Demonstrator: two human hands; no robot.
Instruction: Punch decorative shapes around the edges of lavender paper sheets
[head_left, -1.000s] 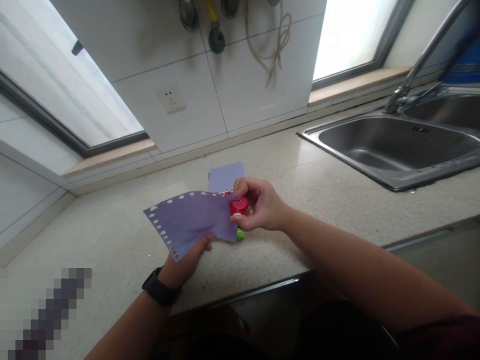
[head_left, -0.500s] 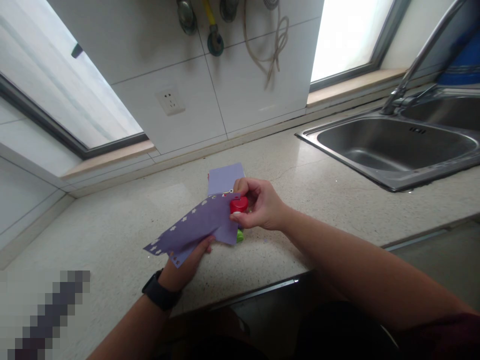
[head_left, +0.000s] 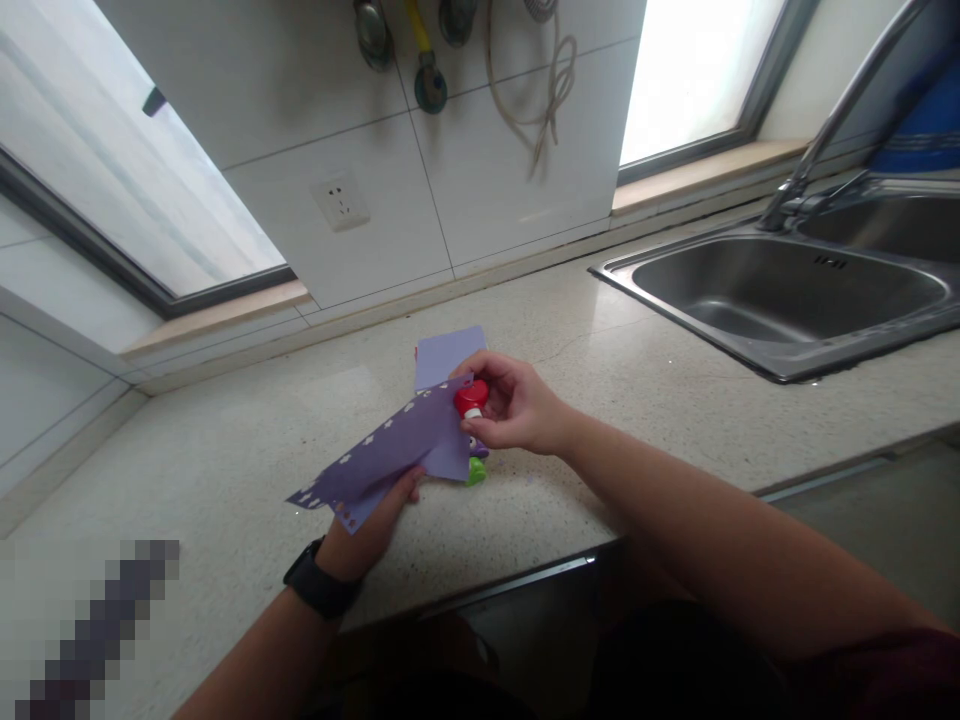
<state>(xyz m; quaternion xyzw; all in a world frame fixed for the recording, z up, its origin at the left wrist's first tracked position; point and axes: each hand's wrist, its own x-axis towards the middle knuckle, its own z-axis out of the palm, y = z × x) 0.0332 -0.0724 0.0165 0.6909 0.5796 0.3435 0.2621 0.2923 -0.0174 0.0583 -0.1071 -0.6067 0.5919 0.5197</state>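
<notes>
A sheet of purple paper (head_left: 409,435) with flower and other shapes punched along its far and left edges is pinched in my left hand (head_left: 382,515); most of those fingers are hidden under it. In my right hand (head_left: 517,405) is a small red craft punch (head_left: 471,398) with a white part, set at the paper's far right corner. Below it, partly covered by the sheet, a green punch-like piece (head_left: 476,471) and a purple one with an eye (head_left: 477,447) rest on the counter. Behind the hands lies a stack of lilac paper (head_left: 450,355).
A speckled stone counter (head_left: 247,440) carries everything. To the right is a steel sink (head_left: 780,295) with a tall tap (head_left: 832,125). The tiled wall behind has a socket (head_left: 340,202), pipe valves and a hanging cord (head_left: 551,100).
My right hand and the red punch have shifted slightly left and up, and the punch has tilted, showing more white. More of the green and purple pieces shows below the paper.
</notes>
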